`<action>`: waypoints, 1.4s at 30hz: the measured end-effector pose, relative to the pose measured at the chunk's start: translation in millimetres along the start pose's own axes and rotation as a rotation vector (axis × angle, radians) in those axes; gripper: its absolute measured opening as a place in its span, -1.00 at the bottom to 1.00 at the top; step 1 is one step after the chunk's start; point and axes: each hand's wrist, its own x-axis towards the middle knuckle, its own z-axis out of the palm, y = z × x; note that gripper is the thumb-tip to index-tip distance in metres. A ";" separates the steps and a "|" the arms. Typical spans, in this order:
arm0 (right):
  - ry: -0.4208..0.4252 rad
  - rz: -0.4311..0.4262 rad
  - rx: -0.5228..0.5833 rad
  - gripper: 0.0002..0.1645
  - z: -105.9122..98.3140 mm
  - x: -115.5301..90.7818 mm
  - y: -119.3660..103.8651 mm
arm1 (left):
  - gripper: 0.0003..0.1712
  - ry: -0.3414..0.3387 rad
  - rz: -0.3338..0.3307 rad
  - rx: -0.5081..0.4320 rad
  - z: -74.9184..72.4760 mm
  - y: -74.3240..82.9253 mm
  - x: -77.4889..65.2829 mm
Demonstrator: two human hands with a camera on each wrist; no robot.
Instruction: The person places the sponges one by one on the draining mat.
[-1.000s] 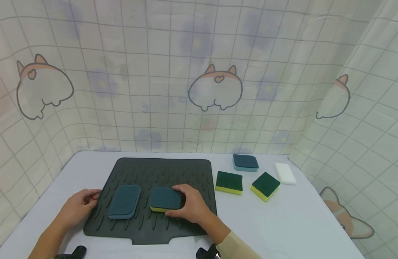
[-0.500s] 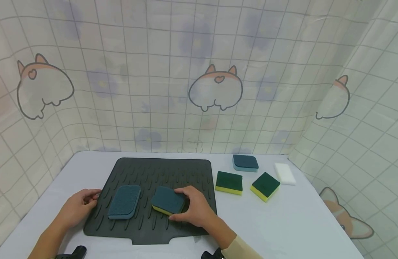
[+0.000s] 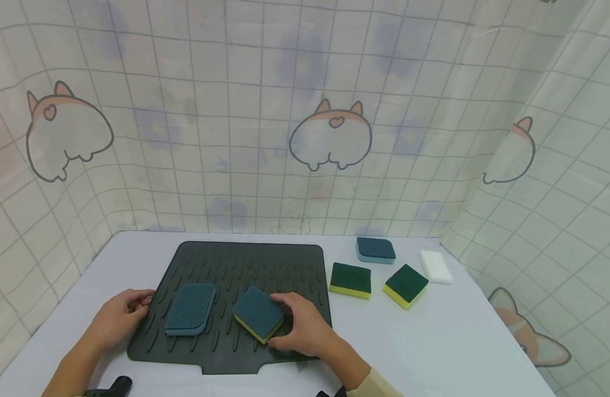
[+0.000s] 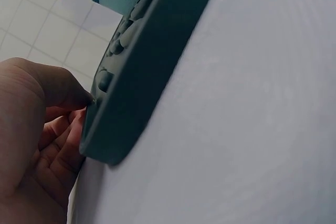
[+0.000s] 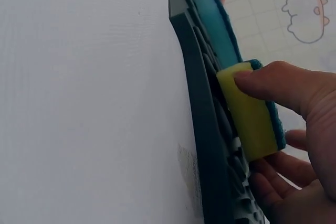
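A dark grey ribbed rubber mat (image 3: 250,358) lies on the table. My left hand (image 3: 119,318) holds its left edge; in the left wrist view the thumb (image 4: 73,90) is on the ridged top side and the other fingers curl by the rim. My right hand (image 3: 307,328) grips a yellow sponge with a dark teal scouring face (image 3: 257,311), thumb against its yellow side (image 5: 247,116) and fingers at the far end. That sponge sits turned at an angle on the mat, scouring face up. To its left lies a blue sponge (image 3: 189,310), apart from both hands.
Right of the mat lie two green-and-yellow sponges, one near the mat (image 3: 350,280) and one farther right (image 3: 406,285). Behind them are another blue sponge (image 3: 376,250) and a white block (image 3: 436,267). A patterned curtain (image 3: 260,193) surrounds the white table (image 3: 433,353).
My right hand has turned the yellow sponge clockwise on the mat, its near corner swinging toward me, and the hand has shifted slightly right and nearer. The left hand has stayed put.
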 end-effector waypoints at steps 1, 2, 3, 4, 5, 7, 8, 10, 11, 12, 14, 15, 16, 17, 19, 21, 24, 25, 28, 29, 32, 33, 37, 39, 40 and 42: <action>0.012 0.003 0.017 0.00 1.1 0.4 -0.3 | -0.56 0.001 0.001 0.000 0.1 0.0 -0.1; 0.025 0.005 0.029 0.00 2.3 1.1 -0.4 | -0.57 0.003 0.004 0.002 0.0 -0.1 0.0; 0.035 0.010 0.034 0.00 3.7 1.9 -0.8 | -0.57 0.004 0.005 0.001 0.0 -0.2 0.0; 0.045 0.010 0.035 0.01 5.2 2.8 -1.1 | -0.57 0.005 0.007 0.001 0.0 -0.3 0.1; 0.052 0.012 0.036 0.00 6.7 3.7 -1.5 | -0.57 0.006 0.006 0.000 0.1 -0.4 0.2; 0.064 0.013 0.040 -0.02 9.5 5.4 -3.3 | -0.57 0.006 0.006 -0.001 0.5 -0.3 0.3; 0.070 0.014 0.040 -0.04 10.8 6.2 -4.3 | -0.57 0.005 0.006 -0.002 0.3 -0.5 0.6; 0.085 0.017 0.043 -0.07 13.6 8.0 -6.3 | -0.57 0.003 0.003 -0.004 0.4 -0.4 0.7; 0.096 0.019 0.042 -0.08 14.8 8.8 -7.4 | -0.57 0.002 0.002 -0.003 0.4 -0.4 0.9; 0.109 0.020 0.042 -0.10 15.9 9.6 -8.7 | -0.57 0.002 0.001 -0.004 0.5 -0.5 1.1; 0.138 0.030 0.031 -0.13 18.1 11.4 -11.2 | -0.57 0.000 0.000 -0.005 0.5 -0.7 1.4; 0.153 0.037 0.025 -0.14 19.3 12.4 -12.3 | -0.57 0.002 -0.003 -0.003 0.6 -0.6 1.3; 0.168 0.044 0.018 -0.15 20.6 13.5 -13.4 | -0.57 0.001 -0.005 -0.004 0.5 -0.6 1.4; 0.181 0.052 0.012 -0.15 21.8 14.5 -14.7 | -0.57 0.000 -0.006 -0.004 0.2 -0.7 1.4; 0.203 0.075 0.004 -0.16 24.3 16.4 -17.3 | -0.57 -0.001 -0.009 -0.005 -0.2 -0.5 1.3; 0.222 0.095 -0.002 -0.17 27.2 18.0 -19.4 | -0.57 0.000 -0.012 -0.005 -0.6 0.1 1.0; 0.236 0.114 0.004 -0.21 30.5 18.9 -22.7 | -0.57 0.001 -0.011 -0.005 -0.9 1.6 0.1; 0.239 0.116 0.011 -0.23 31.2 19.0 -23.8 | -0.57 0.002 -0.011 -0.004 -1.1 2.1 -0.4; 0.238 0.125 0.023 -0.27 32.5 18.4 -26.3 | -0.56 -0.001 -0.011 -0.004 -1.5 2.7 -1.4; 0.237 0.129 0.025 -0.29 32.7 18.2 -26.9 | -0.56 -0.001 -0.011 -0.003 -1.3 2.9 -1.5; 0.235 0.144 0.033 -0.31 32.7 17.4 -28.3 | -0.57 0.002 -0.010 -0.003 -0.7 2.9 -1.5; 0.233 0.151 0.037 -0.32 32.8 17.1 -28.5 | -0.57 0.003 -0.010 -0.002 -0.4 3.0 -1.5; 0.221 0.170 0.057 -0.35 32.9 15.5 -29.9 | -0.56 0.001 -0.010 0.000 -0.5 2.7 -0.9; 0.216 0.172 0.069 -0.37 33.2 14.7 -30.4 | -0.56 -0.001 -0.017 0.000 -0.5 2.5 -0.8; 0.213 0.172 0.077 -0.37 33.3 14.3 -30.9 | -0.56 -0.002 -0.018 0.001 -0.4 2.4 -0.7; 0.210 0.168 0.092 -0.38 33.7 13.6 -31.4 | -0.56 -0.002 -0.022 0.000 -0.1 2.2 -0.5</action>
